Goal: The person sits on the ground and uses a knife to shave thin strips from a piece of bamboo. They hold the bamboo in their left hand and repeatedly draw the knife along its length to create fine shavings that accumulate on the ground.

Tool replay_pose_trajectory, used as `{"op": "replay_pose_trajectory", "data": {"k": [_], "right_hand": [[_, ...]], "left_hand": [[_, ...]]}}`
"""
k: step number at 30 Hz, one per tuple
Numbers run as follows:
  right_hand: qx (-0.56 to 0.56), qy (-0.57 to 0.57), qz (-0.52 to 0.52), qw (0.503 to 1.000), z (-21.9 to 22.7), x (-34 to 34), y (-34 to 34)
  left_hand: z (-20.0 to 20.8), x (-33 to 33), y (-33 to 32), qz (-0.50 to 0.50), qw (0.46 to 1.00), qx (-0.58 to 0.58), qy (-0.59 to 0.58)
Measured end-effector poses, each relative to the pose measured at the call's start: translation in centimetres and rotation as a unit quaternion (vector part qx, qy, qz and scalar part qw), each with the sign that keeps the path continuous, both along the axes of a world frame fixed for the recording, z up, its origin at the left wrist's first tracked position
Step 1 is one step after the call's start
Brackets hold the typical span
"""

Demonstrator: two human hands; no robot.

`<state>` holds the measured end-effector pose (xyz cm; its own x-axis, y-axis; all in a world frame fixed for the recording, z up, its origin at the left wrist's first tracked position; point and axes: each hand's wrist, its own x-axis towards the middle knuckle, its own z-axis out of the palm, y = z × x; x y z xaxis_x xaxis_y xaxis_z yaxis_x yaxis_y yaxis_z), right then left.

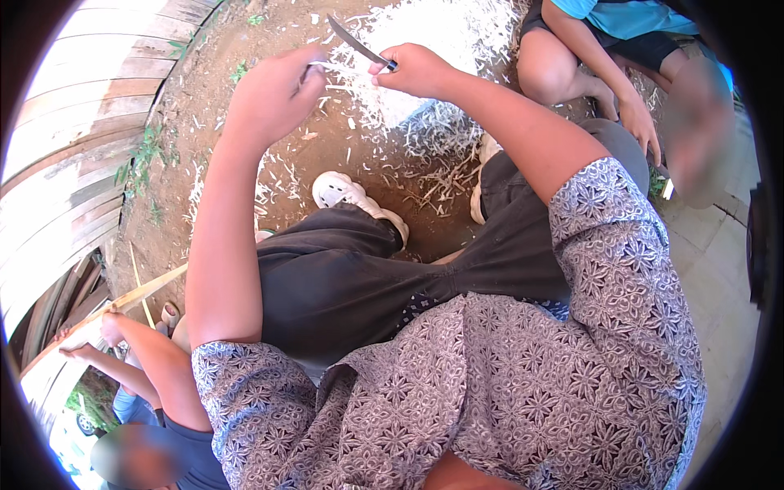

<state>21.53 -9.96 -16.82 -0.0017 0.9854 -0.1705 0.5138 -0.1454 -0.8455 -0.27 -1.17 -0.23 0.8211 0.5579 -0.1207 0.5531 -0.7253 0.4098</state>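
Observation:
My right hand (415, 72) is wrapped around the dark handle of a knife (354, 41). Its narrow, slightly curved blade points away and to the left. Across from it, my left hand (282, 88) is closed, with its back turned up. A thin pale strip (328, 64) sticks out from its fingers toward the knife; the rest of the strip is hidden, and its material is unclear. Beyond and below both hands, a heap of white shavings (441, 41) covers the ground.
Brown soil (196, 106) with scattered shavings lies around my white clogs (347, 194). Wooden planks (98, 98) run along the left. One person sits at the far right, a hand (639, 122) hanging low. Another, at the lower left, holds a long pale strip (135, 296).

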Motion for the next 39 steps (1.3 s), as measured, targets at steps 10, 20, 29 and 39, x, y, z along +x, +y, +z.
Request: {"op": "replay_pose_trajectory", "data": {"k": [10,20,29,39], "right_hand": [[-0.132,0.296,0.019,0.946,14.5,-3.6,0.2],[-0.044,0.380,-0.066,0.922,19.9,-5.6,-1.5],[-0.086,0.198,-0.053,0.975,19.3,-4.7,-1.2],[-0.086,0.290,0.002,0.953,18.1,-4.5,-3.2]], "left_hand": [[3.2,-2.8,0.8,0.255,0.774,-0.428,-0.390],[7.1,-5.0,-0.2,0.191,0.768,-0.405,-0.457],[8.2,-5.2,-0.8,0.206,0.786,-0.387,-0.436],[6.6,-3.0,-1.0,0.206,0.781,-0.399,-0.435]]}}
